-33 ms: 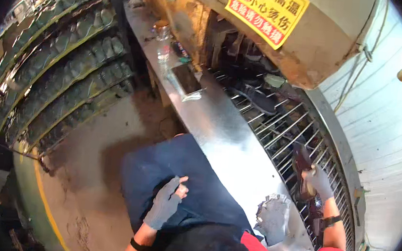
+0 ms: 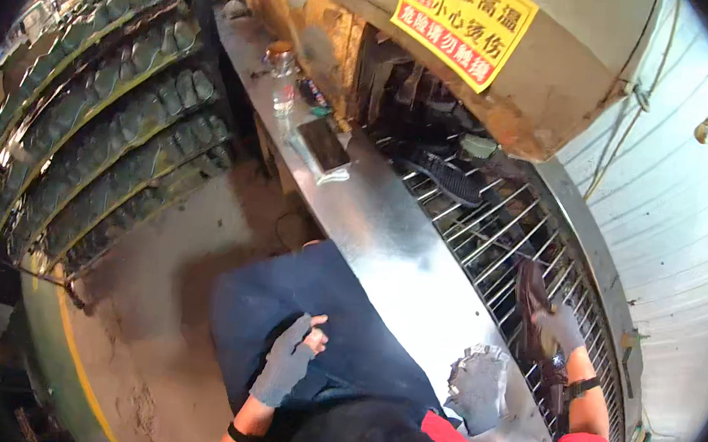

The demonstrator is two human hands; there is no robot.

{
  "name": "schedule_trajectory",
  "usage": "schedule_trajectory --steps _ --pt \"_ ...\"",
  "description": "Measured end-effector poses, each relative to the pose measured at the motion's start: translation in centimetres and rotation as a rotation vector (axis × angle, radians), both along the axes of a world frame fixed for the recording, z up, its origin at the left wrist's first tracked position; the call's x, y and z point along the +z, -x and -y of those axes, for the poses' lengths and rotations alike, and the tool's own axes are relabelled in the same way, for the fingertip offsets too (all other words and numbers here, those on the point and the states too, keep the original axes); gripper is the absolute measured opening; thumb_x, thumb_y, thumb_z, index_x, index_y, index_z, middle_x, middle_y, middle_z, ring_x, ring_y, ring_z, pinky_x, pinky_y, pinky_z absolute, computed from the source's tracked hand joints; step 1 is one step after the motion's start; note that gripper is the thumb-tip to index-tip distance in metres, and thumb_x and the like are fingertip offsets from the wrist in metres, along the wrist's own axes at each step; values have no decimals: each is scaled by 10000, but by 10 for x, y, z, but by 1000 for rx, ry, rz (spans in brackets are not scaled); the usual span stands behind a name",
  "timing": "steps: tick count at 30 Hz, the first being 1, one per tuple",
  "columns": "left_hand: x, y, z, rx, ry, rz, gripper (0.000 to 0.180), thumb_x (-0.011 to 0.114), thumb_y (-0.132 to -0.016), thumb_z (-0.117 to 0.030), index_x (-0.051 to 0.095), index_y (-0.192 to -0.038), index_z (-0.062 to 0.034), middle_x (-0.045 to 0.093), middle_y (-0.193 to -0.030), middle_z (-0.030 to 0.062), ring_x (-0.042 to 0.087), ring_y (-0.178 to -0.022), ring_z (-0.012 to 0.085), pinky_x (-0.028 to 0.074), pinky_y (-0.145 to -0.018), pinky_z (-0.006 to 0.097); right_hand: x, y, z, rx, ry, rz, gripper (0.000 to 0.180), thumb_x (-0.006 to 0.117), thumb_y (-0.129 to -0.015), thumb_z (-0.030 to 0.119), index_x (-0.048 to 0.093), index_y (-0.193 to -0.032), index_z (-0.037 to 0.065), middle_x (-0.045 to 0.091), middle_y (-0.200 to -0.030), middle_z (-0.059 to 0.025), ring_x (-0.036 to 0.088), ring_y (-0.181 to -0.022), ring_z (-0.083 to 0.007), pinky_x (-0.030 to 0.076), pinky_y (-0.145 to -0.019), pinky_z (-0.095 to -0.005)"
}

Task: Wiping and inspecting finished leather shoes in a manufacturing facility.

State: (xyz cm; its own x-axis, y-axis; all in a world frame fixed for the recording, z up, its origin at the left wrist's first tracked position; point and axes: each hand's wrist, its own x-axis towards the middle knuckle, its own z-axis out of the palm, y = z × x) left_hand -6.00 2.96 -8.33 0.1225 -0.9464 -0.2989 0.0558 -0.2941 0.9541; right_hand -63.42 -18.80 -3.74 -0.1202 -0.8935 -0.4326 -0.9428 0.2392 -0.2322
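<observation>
A dark reddish-brown shoe [image 2: 530,287] lies over the metal bars of a rack at the right. My right hand [image 2: 563,328], in a grey glove, has its fingers closed on the near part of this shoe. Just nearer, below that hand, is a second dark, shiny shoe [image 2: 554,378], partly covered by the hand and arm. My left hand [image 2: 290,356] is over my dark-clothed lap, also gloved, with bare fingertips. Its fingers are apart, loosely bent, and nothing shows in them. Farther along the bars rests a black shoe [image 2: 443,178].
Between my lap and the bars runs a shiny metal ledge [image 2: 405,268]. On it are a ragged grey piece [image 2: 479,386], a phone [image 2: 324,143] and a clear bottle [image 2: 283,86]. A large box with a yellow sign [image 2: 466,27] overhangs the far bars. Shelves of shoe-shaped items [image 2: 125,118] stand left.
</observation>
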Motion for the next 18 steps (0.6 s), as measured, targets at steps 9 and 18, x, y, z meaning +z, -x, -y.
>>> schedule_trajectory --steps 9,18 --pt "-23 -8 0 80 -65 -108 323 518 -1112 -224 624 -1352 -35 696 -1009 85 661 -882 139 551 -822 287 -34 -246 107 538 528 333 490 754 -890 446 752 -1202 68 495 -1548 -222 498 -1395 -389 452 -1131 -465" --pt "-56 -5 -13 30 21 -306 415 565 -1076 -245 579 -1393 22 705 -1079 131 692 -973 205 570 -894 334 1 -301 142 499 586 -111 519 583 -1014 464 768 -842 10 738 -802 -215 733 -844 -430 564 -751 -527"
